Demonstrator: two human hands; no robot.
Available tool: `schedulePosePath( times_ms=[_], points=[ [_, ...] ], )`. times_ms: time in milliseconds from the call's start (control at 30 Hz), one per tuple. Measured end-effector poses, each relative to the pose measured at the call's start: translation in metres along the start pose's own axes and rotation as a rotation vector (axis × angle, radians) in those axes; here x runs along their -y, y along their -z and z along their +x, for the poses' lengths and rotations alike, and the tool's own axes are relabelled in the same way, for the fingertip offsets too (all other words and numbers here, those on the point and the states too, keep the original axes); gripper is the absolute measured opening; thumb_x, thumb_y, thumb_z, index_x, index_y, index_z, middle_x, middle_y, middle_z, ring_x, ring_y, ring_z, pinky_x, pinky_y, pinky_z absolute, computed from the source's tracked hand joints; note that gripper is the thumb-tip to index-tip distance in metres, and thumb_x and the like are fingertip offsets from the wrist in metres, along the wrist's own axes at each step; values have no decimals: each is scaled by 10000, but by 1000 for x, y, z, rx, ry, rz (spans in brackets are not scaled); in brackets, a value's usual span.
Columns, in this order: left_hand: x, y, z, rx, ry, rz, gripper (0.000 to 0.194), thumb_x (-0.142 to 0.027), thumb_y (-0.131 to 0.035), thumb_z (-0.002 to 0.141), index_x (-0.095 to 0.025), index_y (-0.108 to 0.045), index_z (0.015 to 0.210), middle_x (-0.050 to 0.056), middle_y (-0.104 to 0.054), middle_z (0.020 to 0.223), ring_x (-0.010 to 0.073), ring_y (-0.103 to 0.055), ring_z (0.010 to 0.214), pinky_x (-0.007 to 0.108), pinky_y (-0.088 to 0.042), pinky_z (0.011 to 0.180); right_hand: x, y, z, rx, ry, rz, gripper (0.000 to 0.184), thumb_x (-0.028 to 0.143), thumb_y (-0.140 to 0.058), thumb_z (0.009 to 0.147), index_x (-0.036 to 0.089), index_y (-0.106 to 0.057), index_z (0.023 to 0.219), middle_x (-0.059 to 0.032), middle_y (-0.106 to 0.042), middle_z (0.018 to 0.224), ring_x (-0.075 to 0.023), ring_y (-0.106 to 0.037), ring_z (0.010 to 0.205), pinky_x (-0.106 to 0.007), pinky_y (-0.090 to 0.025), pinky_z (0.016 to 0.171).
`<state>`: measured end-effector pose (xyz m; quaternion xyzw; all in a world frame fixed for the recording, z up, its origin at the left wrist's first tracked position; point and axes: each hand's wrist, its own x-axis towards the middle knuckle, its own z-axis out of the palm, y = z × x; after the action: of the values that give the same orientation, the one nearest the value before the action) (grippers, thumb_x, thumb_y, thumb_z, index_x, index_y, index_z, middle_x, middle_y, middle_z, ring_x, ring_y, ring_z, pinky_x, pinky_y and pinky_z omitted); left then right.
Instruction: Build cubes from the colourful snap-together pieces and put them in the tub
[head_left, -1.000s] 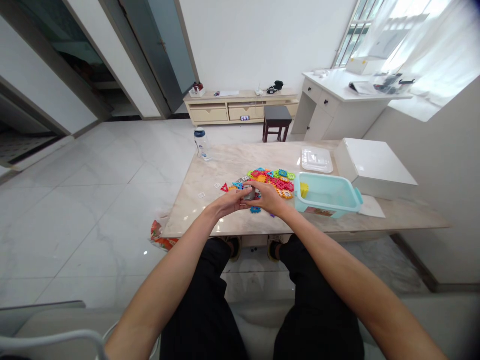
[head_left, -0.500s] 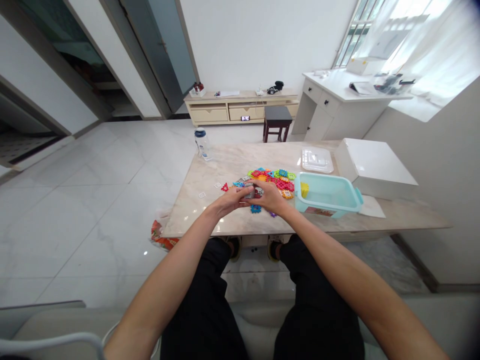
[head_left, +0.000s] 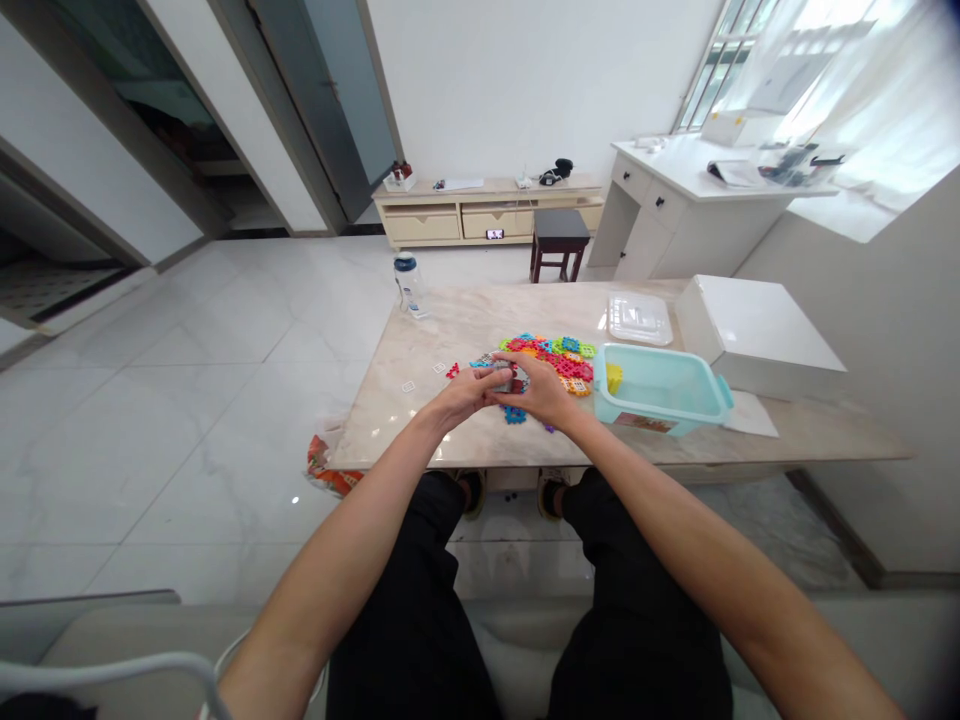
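My left hand (head_left: 466, 391) and my right hand (head_left: 541, 388) meet over the table, their fingers closed round a small grey building piece (head_left: 504, 378). My fingers cover much of it, so its full shape does not show. Just beyond my hands lies a heap of colourful plastic interlocking pieces (head_left: 564, 364) in red, green, orange and blue. A blue piece (head_left: 514, 414) rests close below my right hand. To the left of my left hand are a red piece (head_left: 453, 370) and two white square outline pieces, one of them (head_left: 408, 386) farther out.
On the right of the marble-patterned table (head_left: 390, 430) stands a light teal bin (head_left: 651, 412) with a yellow piece (head_left: 614, 379) inside. Behind it are a clear lid (head_left: 639, 318) and a white box (head_left: 765, 320). A water bottle (head_left: 411, 288) stands at the far left corner.
My fingers have shifted slightly around the grey piece, and both hands stay together over the table. The whole view has moved a little; the other things lie as before.
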<state>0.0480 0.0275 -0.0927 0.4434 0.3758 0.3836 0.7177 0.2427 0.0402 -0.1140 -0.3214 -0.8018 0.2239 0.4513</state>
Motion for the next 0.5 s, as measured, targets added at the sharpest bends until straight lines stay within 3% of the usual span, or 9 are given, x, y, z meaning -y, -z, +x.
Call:
schedulePosePath(
  times_ms=[500],
  points=[
    [-2,-6,0,10,-6,-46,545,-514,-1026,678,-86,-825,947,136,-816,980,208,-763,911,323,-593,894,-3,2,1,-38,53,-34,566,482,-908,862,247,-746,1351,-109,-808,1280,-301,-780,1161,-424,-622,1026]
  ],
)
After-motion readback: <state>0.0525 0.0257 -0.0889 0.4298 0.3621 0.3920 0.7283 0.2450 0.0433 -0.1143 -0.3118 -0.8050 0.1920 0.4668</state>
